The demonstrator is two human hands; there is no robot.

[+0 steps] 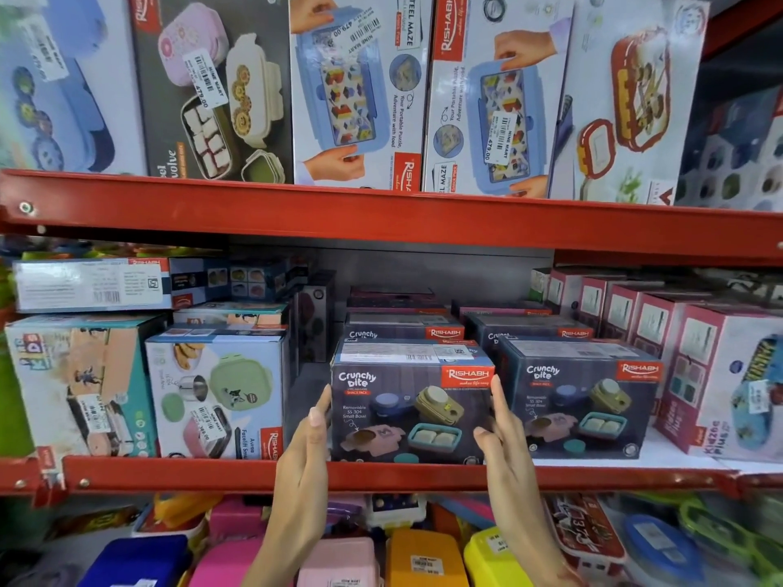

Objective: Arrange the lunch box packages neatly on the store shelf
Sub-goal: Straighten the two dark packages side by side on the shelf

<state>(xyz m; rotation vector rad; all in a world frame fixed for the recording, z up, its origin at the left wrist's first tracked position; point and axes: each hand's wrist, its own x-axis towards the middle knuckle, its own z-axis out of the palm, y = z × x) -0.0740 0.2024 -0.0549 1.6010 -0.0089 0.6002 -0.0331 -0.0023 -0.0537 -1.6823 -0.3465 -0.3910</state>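
Note:
A dark blue "Crunchy Bite" lunch box package (413, 406) stands at the front of the middle red shelf (381, 476). My left hand (303, 463) presses flat against its left side and my right hand (506, 442) against its right side, so both hands clasp it. A second identical package (580, 400) stands right beside it, and more of the same are stacked behind (402, 330). To the left, a narrow gap separates the held package from a white and blue lunch box package (220, 396).
Pink boxes (720, 387) line the right end of the shelf; a kids box (80, 383) stands at the left end. The upper shelf (381, 213) holds tall upright boxes (356, 91). Below, loose coloured plastic lunch boxes (423, 557) fill the lowest level.

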